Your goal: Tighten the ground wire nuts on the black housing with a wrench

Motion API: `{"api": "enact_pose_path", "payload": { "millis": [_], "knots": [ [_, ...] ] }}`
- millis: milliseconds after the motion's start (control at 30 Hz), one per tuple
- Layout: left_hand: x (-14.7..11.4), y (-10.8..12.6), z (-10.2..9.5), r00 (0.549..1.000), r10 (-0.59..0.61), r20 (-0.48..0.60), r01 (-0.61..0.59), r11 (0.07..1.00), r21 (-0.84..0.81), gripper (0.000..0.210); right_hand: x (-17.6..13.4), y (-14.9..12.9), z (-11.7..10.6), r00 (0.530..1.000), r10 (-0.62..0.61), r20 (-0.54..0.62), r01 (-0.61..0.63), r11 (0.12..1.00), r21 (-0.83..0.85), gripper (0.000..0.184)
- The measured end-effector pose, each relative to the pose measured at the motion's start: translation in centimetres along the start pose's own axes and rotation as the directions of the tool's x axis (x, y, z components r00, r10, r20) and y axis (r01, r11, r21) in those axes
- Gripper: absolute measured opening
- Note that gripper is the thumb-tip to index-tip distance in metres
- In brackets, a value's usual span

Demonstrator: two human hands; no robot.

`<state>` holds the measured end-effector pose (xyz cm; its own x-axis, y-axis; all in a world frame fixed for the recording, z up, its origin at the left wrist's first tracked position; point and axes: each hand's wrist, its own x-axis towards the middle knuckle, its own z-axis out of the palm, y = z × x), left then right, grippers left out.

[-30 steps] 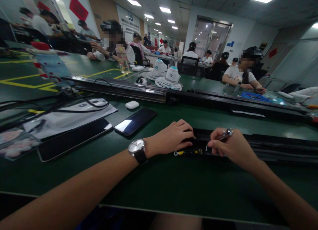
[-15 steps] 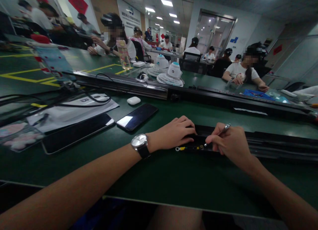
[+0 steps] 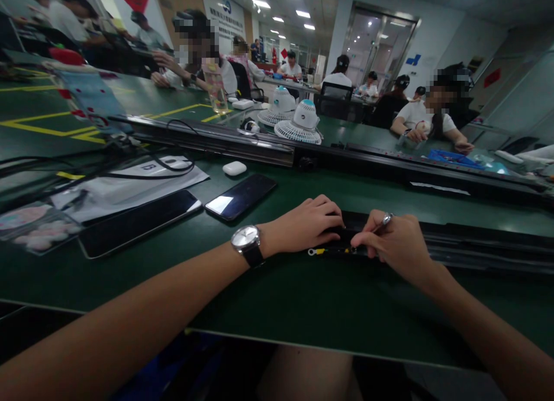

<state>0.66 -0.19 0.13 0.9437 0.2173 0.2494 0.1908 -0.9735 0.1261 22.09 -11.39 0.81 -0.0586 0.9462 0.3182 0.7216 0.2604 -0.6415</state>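
Note:
My left hand (image 3: 308, 223) rests with bent fingers on the near left end of a long black rail (image 3: 476, 245) and grips it there. In my right hand (image 3: 396, 242) is a slim silver screwdriver (image 3: 386, 218), pinched between thumb and fingers; its tip is hidden behind the thumb. Along the rail's front edge runs a short black wire (image 3: 333, 251) with yellow ring terminals. Its left ring (image 3: 312, 252) lies free on the green table, while the right one is close to my right thumb.
Two phones (image 3: 141, 223) (image 3: 241, 197), a white earphone case (image 3: 234, 168) and a paper sheet (image 3: 130, 184) lie to the left. A long black bar (image 3: 389, 167) crosses behind my hands, with white fans (image 3: 302, 124) beyond it. Several people sit around.
My right hand has shifted slightly left and the screwdriver's tip is now covered by the thumb. My left hand keeps its place on the rail. The camera view has tilted a little.

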Motion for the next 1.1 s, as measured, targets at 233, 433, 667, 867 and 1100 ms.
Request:
{"api": "enact_pose_path", "payload": {
  "millis": [233, 433, 667, 867, 1100],
  "knots": [
    [0.0, 0.0, 0.0, 1.000, 0.002, 0.001, -0.002, 1.000, -0.005, 0.024, 0.0, 0.2, 0.2, 0.998, -0.065, 0.016, 0.066, 0.995, -0.080, 0.045],
    [0.0, -0.1, 0.1, 1.000, 0.005, -0.025, -0.006, 1.000, -0.015, 0.024, 0.2, 0.3, 0.1, 0.985, -0.167, 0.033, 0.170, 0.964, -0.206, 0.039],
    [-0.1, -0.1, 0.0, 1.000, 0.008, 0.004, -0.008, 1.000, 0.019, 0.026, 0.3, 0.4, -1.3, 0.978, -0.211, -0.001, 0.206, 0.958, -0.201, 0.025],
    [-0.1, -0.1, -0.1, 1.000, 0.009, 0.010, -0.009, 1.000, 0.020, 0.027, 0.2, 0.3, -1.8, 0.989, -0.101, -0.109, 0.088, 0.989, -0.117, 0.033],
    [-0.1, -0.1, -0.1, 1.000, 0.015, 0.009, -0.015, 1.000, 0.018, 0.026, 0.0, 0.1, -1.0, 0.987, 0.029, -0.159, -0.028, 1.000, 0.007, 0.036]
  ]
}}
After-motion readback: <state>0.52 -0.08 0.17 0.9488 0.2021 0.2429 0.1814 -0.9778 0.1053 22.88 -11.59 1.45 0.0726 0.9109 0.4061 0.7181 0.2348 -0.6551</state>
